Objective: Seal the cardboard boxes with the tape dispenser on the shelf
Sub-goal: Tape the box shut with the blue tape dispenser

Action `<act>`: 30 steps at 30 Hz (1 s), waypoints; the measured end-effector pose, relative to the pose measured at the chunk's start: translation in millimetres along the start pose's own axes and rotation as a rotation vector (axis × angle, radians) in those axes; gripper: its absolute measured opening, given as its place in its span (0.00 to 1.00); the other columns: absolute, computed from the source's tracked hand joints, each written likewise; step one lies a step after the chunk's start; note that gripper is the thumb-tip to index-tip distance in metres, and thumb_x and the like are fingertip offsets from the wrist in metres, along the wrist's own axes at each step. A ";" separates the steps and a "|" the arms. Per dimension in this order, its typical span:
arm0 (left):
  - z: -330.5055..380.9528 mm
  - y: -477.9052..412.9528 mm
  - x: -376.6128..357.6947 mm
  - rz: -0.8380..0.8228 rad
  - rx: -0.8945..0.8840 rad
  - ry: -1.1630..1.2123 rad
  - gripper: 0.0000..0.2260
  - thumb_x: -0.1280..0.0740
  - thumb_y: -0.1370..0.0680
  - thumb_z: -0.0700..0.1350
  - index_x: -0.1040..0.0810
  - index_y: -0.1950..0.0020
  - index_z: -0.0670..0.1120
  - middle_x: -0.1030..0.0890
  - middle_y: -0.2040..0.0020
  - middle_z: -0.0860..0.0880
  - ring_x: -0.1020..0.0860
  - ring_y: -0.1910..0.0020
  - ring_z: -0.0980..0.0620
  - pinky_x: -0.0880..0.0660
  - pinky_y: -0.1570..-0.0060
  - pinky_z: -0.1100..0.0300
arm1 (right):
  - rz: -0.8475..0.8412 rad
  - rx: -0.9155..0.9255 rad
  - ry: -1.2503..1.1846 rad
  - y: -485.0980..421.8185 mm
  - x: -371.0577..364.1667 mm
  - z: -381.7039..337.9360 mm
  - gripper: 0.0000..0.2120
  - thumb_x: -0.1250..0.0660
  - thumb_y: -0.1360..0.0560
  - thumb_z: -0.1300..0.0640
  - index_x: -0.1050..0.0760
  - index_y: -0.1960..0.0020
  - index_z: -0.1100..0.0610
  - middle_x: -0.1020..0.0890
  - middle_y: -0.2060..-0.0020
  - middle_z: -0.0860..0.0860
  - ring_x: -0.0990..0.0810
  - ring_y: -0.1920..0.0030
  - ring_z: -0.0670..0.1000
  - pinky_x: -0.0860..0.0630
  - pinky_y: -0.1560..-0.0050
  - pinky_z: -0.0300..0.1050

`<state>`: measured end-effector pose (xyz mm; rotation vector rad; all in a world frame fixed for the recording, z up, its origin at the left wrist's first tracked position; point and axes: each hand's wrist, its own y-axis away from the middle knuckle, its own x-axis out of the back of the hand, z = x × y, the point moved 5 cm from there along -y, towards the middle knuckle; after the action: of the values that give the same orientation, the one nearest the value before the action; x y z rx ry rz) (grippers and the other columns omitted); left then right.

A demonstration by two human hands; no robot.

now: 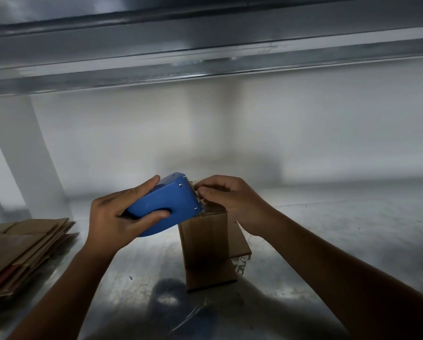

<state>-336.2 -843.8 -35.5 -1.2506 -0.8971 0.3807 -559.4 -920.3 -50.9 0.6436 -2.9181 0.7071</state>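
A: Status of shelf (328, 241)?
B: Stack (26, 246), cut off at left edge. Box (205, 246) upright at centre, top hidden by dispenser (166, 204).
A: Hands?
B: Left hand (112, 217) grips dispenser. Right hand (230, 200) pinches tape (200, 195) at the blade (193, 197); tape barely discernible.

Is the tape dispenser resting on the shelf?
No, the left hand holds the tape dispenser in the air by the cardboard box.
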 end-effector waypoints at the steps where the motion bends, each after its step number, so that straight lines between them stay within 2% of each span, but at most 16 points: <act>1: 0.4 -0.3 0.1 0.000 -0.002 0.003 0.35 0.32 0.25 0.66 0.25 0.32 0.39 0.16 0.48 0.46 0.15 0.59 0.45 0.20 0.56 0.54 | 0.003 0.003 0.006 0.5 0.5 -0.7 0.07 0.32 0.19 0.57 0.16 0.44 0.51 0.14 0.48 0.50 0.16 0.44 0.54 0.20 0.38 0.53; 6: 1.9 -1.1 -0.8 0.001 0.000 0.020 0.35 0.32 0.25 0.67 0.26 0.31 0.40 0.17 0.47 0.50 0.15 0.58 0.47 0.19 0.55 0.56 | 0.004 0.025 0.044 1.4 -2.6 -5.4 0.06 0.33 0.19 0.59 0.17 0.48 0.52 0.15 0.52 0.52 0.16 0.49 0.54 0.18 0.45 0.47; 10: 4.0 -2.8 0.2 -0.002 -0.006 0.021 0.33 0.31 0.25 0.66 0.23 0.32 0.41 0.17 0.47 0.51 0.16 0.59 0.49 0.20 0.56 0.61 | 0.034 0.039 0.090 2.0 -4.3 -10.3 0.06 0.33 0.20 0.61 0.17 0.51 0.54 0.15 0.56 0.52 0.16 0.54 0.51 0.18 0.47 0.50; 14: 2.8 -2.8 1.3 0.007 0.023 0.021 0.31 0.31 0.26 0.67 0.20 0.34 0.44 0.15 0.48 0.51 0.16 0.59 0.51 0.19 0.58 0.57 | 0.088 0.066 0.234 4.4 -5.8 -16.6 0.06 0.32 0.20 0.57 0.18 0.54 0.51 0.16 0.59 0.44 0.18 0.56 0.45 0.20 0.50 0.43; 18: -0.2 -3.5 7.3 -0.040 0.048 0.057 0.29 0.30 0.27 0.68 0.21 0.34 0.50 0.16 0.45 0.56 0.15 0.57 0.52 0.17 0.57 0.52 | 0.089 0.078 0.341 6.4 -0.7 -25.7 0.06 0.31 0.20 0.56 0.19 0.56 0.52 0.16 0.60 0.43 0.19 0.58 0.43 0.22 0.54 0.39; 21: 0.5 -9.5 16.8 -0.143 0.112 0.158 0.31 0.29 0.29 0.69 0.22 0.33 0.53 0.16 0.45 0.59 0.15 0.54 0.55 0.17 0.52 0.55 | 0.059 0.086 0.406 10.2 -7.7 -32.0 0.08 0.30 0.21 0.57 0.20 0.59 0.53 0.18 0.65 0.45 0.21 0.64 0.42 0.25 0.60 0.35; 23: -2.3 -17.6 33.8 -0.198 0.117 0.118 0.28 0.27 0.31 0.68 0.20 0.36 0.54 0.14 0.47 0.57 0.16 0.55 0.62 0.19 0.51 0.64 | 0.132 0.078 0.333 14.5 0.6 -40.7 0.08 0.30 0.21 0.60 0.21 0.60 0.56 0.18 0.66 0.48 0.22 0.65 0.46 0.26 0.60 0.41; 25: -15.0 -24.3 60.9 -0.174 0.179 0.061 0.24 0.22 0.33 0.62 0.16 0.40 0.55 0.13 0.50 0.56 0.18 0.56 0.65 0.22 0.51 0.67 | 0.251 0.038 0.225 19.3 31.9 -47.8 0.08 0.30 0.22 0.61 0.20 0.59 0.61 0.17 0.62 0.59 0.21 0.60 0.54 0.25 0.54 0.48; 27: -24.8 -28.8 84.1 -0.175 0.262 0.114 0.22 0.17 0.35 0.55 0.15 0.42 0.57 0.13 0.50 0.59 0.18 0.54 0.65 0.22 0.50 0.66 | 0.203 -0.021 0.149 24.8 54.7 -50.7 0.09 0.30 0.21 0.60 0.19 0.60 0.61 0.16 0.61 0.58 0.17 0.57 0.55 0.20 0.46 0.50; 29: -24.3 -37.0 89.5 -0.237 0.255 0.108 0.22 0.19 0.36 0.54 0.16 0.42 0.59 0.14 0.48 0.60 0.16 0.52 0.63 0.22 0.49 0.67 | 0.145 -0.109 0.021 27.9 57.6 -44.8 0.10 0.30 0.21 0.61 0.19 0.60 0.61 0.17 0.64 0.55 0.16 0.60 0.54 0.17 0.48 0.48; 30: -22.3 -40.7 87.5 -0.274 0.268 0.107 0.22 0.20 0.35 0.54 0.15 0.42 0.58 0.14 0.48 0.59 0.16 0.51 0.61 0.22 0.47 0.66 | 0.175 -0.155 -0.049 28.4 57.0 -39.5 0.09 0.30 0.21 0.61 0.20 0.60 0.61 0.18 0.64 0.55 0.16 0.61 0.53 0.17 0.51 0.48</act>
<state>-274.0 -810.4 33.9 -0.8807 -0.8802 0.2055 -624.2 -901.4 -18.3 0.3997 -3.0624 0.4785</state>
